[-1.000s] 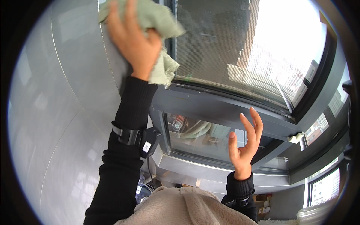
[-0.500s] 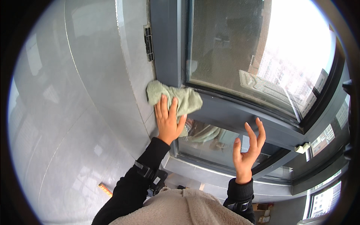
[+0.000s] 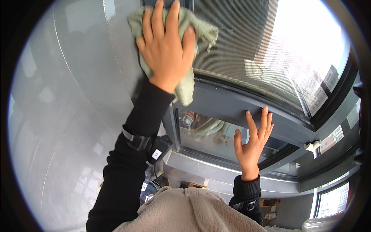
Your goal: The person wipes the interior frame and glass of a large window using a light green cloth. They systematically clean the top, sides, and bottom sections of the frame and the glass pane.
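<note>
My left hand [image 3: 165,56] presses a pale green cloth [image 3: 186,87] against the upright of the dark grey window frame [image 3: 228,101], high up at the left. Its fingers lie spread over the cloth, which covers that part of the frame and overlaps the tiled wall beside it. One corner of the cloth hangs over the edge of the screened pane [image 3: 232,46], and another drapes down below the wrist. My right hand [image 3: 252,146] is empty, its fingers stretched out and apart, raised by the frame's lower bar. Whether its fingertips touch the bar I cannot tell.
Grey glossy tiles cover the wall [image 3: 73,112] at the left. A low pane [image 3: 210,135] sits under the bar, above a sill [image 3: 193,165]. A small pale block [image 3: 312,145] is on the frame at the right. Cardboard boxes [image 3: 269,208] stand low at the right.
My left hand has slid the cloth upward along the frame's left upright, and the cloth now hangs more spread out. My right hand has risen slightly, with its fingers straighter.
</note>
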`<state>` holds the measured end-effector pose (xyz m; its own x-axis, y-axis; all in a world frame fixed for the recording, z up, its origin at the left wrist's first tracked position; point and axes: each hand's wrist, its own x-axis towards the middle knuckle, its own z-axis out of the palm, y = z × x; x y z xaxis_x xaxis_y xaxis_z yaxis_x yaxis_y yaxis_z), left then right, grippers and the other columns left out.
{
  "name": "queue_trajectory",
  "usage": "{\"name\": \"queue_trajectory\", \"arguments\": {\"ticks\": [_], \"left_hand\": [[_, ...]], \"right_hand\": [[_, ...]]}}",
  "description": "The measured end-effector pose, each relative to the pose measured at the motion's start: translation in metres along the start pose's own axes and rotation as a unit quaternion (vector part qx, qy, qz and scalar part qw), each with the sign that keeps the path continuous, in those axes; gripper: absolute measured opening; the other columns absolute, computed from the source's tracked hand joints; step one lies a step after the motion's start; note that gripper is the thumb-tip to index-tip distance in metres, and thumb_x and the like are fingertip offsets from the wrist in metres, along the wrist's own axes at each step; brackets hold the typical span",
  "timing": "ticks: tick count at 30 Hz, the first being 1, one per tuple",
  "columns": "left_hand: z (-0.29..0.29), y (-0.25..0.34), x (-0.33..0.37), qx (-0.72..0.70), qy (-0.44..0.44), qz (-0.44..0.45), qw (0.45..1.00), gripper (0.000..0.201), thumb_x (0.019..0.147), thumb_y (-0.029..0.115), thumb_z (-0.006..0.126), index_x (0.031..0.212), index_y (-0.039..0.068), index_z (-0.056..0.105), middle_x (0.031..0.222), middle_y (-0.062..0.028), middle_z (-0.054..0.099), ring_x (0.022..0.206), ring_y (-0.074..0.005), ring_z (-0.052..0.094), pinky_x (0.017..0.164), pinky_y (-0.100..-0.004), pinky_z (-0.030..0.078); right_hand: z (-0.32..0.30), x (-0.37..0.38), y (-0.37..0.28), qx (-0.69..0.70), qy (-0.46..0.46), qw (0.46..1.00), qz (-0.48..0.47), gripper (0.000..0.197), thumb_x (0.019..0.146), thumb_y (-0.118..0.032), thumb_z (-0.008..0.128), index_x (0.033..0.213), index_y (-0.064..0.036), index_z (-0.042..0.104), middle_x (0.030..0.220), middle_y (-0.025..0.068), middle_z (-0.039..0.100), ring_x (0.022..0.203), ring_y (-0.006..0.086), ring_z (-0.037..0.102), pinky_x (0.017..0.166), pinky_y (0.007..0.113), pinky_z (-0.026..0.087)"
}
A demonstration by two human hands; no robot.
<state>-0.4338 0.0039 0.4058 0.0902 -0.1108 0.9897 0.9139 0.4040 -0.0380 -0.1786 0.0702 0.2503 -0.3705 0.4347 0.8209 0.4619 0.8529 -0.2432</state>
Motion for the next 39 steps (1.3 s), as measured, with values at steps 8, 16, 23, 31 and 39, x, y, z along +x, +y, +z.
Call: {"name": "queue_trajectory", "arguments": {"ticks": [8, 16, 23, 31, 39], "left_hand": [[0.003, -0.004, -0.026, 0.040, -0.013, 0.048, 0.998, 0.051, 0.083, 0.032, 0.063, 0.133, 0.021, 0.058, 0.140, -0.0017, 0.050, 0.121, -0.0282, 0.047, 0.088, -0.0437, 0.036], [-0.058, 0.024, -0.190, -0.094, -0.129, -0.085, 0.983, 0.057, 0.074, 0.004, 0.054, 0.131, 0.009, 0.061, 0.142, -0.0082, 0.054, 0.093, -0.0254, 0.055, 0.082, -0.0366, 0.038], [-0.049, 0.070, -0.175, -0.256, -0.200, -0.023, 0.945, 0.058, 0.070, -0.002, 0.059, 0.126, 0.010, 0.065, 0.138, -0.0058, 0.058, 0.084, -0.0206, 0.057, 0.069, -0.0314, 0.044], [-0.038, 0.081, -0.136, -0.226, -0.194, 0.087, 0.951, 0.045, 0.078, 0.006, 0.065, 0.122, 0.018, 0.068, 0.134, -0.0038, 0.061, 0.107, -0.0215, 0.063, 0.074, -0.0328, 0.050], [-0.044, 0.051, -0.128, -0.202, -0.141, -0.123, 0.961, 0.055, 0.077, 0.004, 0.054, 0.132, 0.009, 0.060, 0.137, -0.0081, 0.056, 0.126, -0.0323, 0.050, 0.104, -0.0437, 0.032]], "right_hand": [[0.005, -0.001, -0.001, -0.007, 0.001, 1.000, 0.003, 0.055, 0.078, -0.011, 0.068, 0.132, -0.0138, 0.059, 0.158, 0.0183, 0.027, 0.147, 0.0416, 0.019, 0.115, 0.059, 0.015], [0.007, -0.002, 0.001, -0.012, 0.005, 1.000, -0.001, 0.058, 0.078, -0.011, 0.069, 0.135, -0.0168, 0.057, 0.159, 0.0182, 0.024, 0.147, 0.0423, 0.017, 0.115, 0.061, 0.014], [0.009, -0.001, -0.003, -0.009, 0.007, 1.000, -0.005, 0.061, 0.077, -0.011, 0.070, 0.136, -0.0155, 0.055, 0.158, 0.0192, 0.024, 0.147, 0.0427, 0.017, 0.115, 0.062, 0.013], [0.009, -0.003, 0.007, 0.051, 0.076, 0.996, -0.009, 0.054, 0.079, -0.004, 0.064, 0.132, -0.0051, 0.054, 0.152, 0.0191, 0.036, 0.143, 0.0417, 0.028, 0.115, 0.057, 0.019], [-0.001, -0.012, 0.009, 0.091, 0.138, 0.986, 0.033, 0.048, 0.080, 0.000, 0.062, 0.127, -0.0024, 0.056, 0.142, 0.0211, 0.046, 0.128, 0.0383, 0.045, 0.106, 0.046, 0.037]]}}
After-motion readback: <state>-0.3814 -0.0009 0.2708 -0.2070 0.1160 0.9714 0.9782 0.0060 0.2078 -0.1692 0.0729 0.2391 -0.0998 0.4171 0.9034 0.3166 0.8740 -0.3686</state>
